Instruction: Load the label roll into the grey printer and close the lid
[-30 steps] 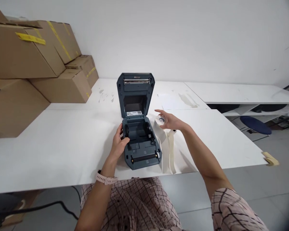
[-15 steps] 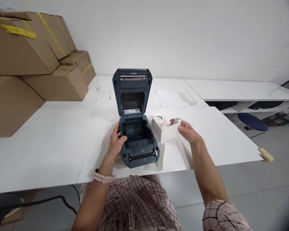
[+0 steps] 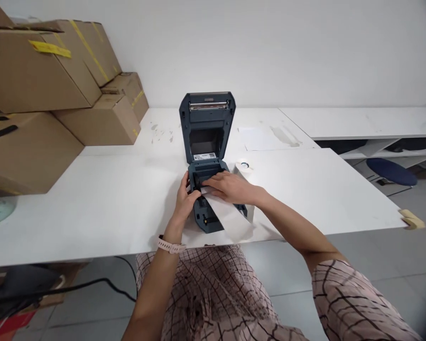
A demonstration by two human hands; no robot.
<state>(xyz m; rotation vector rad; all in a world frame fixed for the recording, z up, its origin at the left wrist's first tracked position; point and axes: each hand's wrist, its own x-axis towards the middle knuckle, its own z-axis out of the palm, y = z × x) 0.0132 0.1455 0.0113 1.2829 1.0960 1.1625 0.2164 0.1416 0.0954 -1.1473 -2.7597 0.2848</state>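
Observation:
A dark grey label printer (image 3: pixel 211 124) stands on the white table with its lid raised. My left hand (image 3: pixel 185 201) is wrapped around the printer's left side, with the thumb over the edge beside the inner holder. My right hand (image 3: pixel 230 185) reaches into the open bay, fingers closed on the end of a white strip of label paper (image 3: pixel 230 219). The strip runs forward over the printer's front and hides part of it. What the right fingertips hold inside the bay is partly hidden. A white label roll (image 3: pixel 244 169) stands just right of the printer.
Cardboard boxes (image 3: pixel 39 71) with yellow tape are stacked at the left. A white sheet (image 3: pixel 257 138) lies behind the roll. A blue stool (image 3: pixel 392 171) stands beyond the table's right end. Yellowish padding (image 3: pixel 412 219) covers the front right corner.
My right hand has moved left from beside the printer into its open bay, carrying the label paper. My left hand stays on the printer's left side. The view has shifted slightly.

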